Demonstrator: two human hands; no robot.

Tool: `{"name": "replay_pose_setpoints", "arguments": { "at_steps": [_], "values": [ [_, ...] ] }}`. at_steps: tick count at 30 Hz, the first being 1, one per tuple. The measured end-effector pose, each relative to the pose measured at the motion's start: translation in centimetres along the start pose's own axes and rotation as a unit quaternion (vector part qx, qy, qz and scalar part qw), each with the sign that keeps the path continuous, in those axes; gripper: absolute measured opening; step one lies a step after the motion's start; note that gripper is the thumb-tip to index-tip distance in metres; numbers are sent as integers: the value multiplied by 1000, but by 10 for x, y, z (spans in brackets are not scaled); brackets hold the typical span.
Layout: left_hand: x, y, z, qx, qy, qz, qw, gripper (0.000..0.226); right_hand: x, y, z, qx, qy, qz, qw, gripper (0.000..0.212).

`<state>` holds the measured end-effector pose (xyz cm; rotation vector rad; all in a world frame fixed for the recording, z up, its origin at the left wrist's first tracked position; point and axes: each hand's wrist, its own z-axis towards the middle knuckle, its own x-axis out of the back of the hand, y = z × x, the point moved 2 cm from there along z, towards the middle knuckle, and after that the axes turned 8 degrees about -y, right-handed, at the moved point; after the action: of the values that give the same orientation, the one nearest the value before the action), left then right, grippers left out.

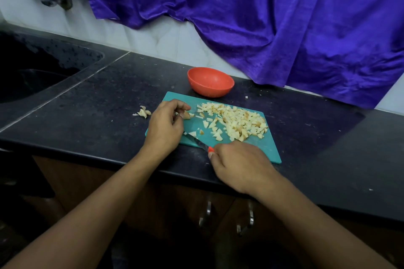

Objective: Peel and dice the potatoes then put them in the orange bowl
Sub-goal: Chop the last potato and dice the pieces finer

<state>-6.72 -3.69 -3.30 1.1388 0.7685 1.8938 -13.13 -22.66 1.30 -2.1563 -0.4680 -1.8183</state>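
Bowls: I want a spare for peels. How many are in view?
1. The orange bowl stands on the counter just behind the teal cutting board; the purple cloth could hide others.

Diced potato [237, 123]: pale yellow cubes, some browned, heaped on the right half of the teal board [271, 148], with a few loose cubes toward its middle. One uncut piece [186, 115] sits at the board's left part, pinched by the left hand [166, 124]. Orange bowl [210, 81]: round, standing on its base just beyond the board's far edge.
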Motion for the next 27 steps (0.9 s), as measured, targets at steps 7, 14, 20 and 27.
{"name": "replay_pose_setpoints", "arguments": {
  "at_steps": [7,14,20,27],
  "values": [
    [-1,-1,1,-4,-8,10,1000,31,8,38,9,-116,-26,-17,993,36],
    [-1,0,0,-8,-7,3,1000,27,6,75,19,-143,-11,26,989,37],
    [-2,0,1,2,-11,7,1000,26,3,64,7,-43,-12,13,999,37],
    [-1,1,0,3,-8,8,1000,23,4,89,19,-97,-22,-39,994,38]
  ]
}}
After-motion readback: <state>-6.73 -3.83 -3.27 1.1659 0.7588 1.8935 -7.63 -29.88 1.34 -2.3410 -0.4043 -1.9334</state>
